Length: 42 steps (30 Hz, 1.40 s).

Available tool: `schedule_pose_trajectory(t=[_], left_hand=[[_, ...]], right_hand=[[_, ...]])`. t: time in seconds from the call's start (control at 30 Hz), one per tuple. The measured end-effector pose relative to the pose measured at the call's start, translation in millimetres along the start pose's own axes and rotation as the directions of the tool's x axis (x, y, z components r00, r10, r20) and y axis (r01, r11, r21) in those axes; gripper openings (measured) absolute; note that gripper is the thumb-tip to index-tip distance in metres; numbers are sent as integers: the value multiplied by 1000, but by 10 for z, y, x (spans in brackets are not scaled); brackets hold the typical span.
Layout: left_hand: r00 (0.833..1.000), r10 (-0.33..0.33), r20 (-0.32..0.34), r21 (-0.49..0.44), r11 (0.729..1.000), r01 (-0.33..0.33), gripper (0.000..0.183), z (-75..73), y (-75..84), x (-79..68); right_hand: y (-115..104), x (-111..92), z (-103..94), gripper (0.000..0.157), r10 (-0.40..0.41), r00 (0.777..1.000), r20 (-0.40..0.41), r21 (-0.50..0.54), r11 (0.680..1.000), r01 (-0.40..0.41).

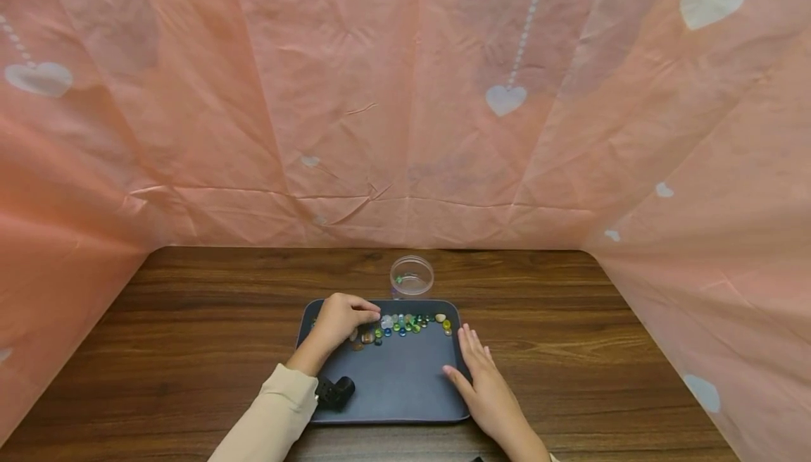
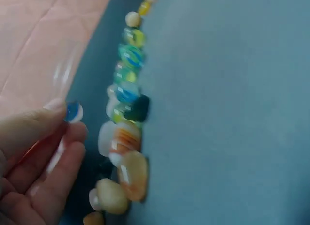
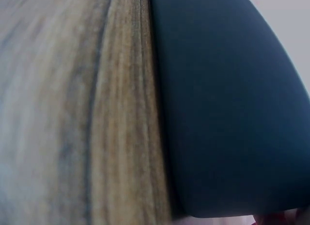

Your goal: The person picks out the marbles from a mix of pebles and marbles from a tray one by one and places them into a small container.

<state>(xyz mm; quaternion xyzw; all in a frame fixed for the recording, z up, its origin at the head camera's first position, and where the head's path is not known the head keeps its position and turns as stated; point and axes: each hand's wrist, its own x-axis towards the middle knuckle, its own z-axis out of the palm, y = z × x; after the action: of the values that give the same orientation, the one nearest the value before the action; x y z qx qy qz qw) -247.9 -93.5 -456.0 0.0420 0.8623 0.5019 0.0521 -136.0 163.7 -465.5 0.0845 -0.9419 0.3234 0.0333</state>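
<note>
My left hand (image 1: 340, 317) is over the far left part of a dark grey tray (image 1: 405, 377). In the left wrist view, its thumb and fingertips pinch a clear marble with blue in it (image 2: 74, 112). Beside these fingers, a row of glass marbles (image 2: 131, 55) and polished stones (image 2: 132, 175) lies along the tray's far side; an orange-banded stone (image 2: 127, 138) is among them. My right hand (image 1: 491, 391) lies with extended fingers against the tray's right rim and holds nothing. The right wrist view shows mostly the tray's outer wall (image 3: 227, 109).
A round clear container (image 1: 412, 276) with a few small green pieces inside stands just behind the tray. The wooden table (image 1: 222, 321) is bordered by pink cloth (image 1: 405, 131) at the back and sides. A black wrist camera (image 1: 336, 393) sits on my left wrist.
</note>
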Motion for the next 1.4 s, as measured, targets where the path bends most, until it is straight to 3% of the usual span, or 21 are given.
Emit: schedule_pose_trajectory(t=[0.07,0.17,0.27,0.63,0.93,1.03,1.13,1.23,1.4], left_hand=[[999,-36,15,-128,991,37,11,-11,1,10],[997,-68,48,-305,949,79,17,-27,-3,21],[995,-76,67,-403,910,97,21,-40,-17,34],[991,-112,77,-551,823,136,25,-40,54,112],[995,-68,72,-593,799,98,30,15,273,225],[996,-71,61,-593,800,93,28,47,355,278],[998,-59,30,-559,827,65,24,90,439,330],[999,-27,-20,-481,876,14,20,132,527,363],[991,52,-123,-191,979,-75,13,189,676,376]], right_hand=[[-1,-1,-3,71,1,1000,1,0,1000,-1],[-1,-2,-7,71,4,1000,2,1,1000,-4],[1,-3,-8,71,7,1000,3,6,1000,-7],[14,5,-5,71,6,1000,-2,14,1000,-6],[17,0,0,71,10,1000,6,20,1000,-10],[15,-3,6,72,11,1000,8,24,1000,-11],[14,-2,9,72,10,1000,7,25,1000,-11],[15,2,8,72,11,1000,7,28,1000,-11],[16,0,6,72,5,1000,3,25,1000,-5]])
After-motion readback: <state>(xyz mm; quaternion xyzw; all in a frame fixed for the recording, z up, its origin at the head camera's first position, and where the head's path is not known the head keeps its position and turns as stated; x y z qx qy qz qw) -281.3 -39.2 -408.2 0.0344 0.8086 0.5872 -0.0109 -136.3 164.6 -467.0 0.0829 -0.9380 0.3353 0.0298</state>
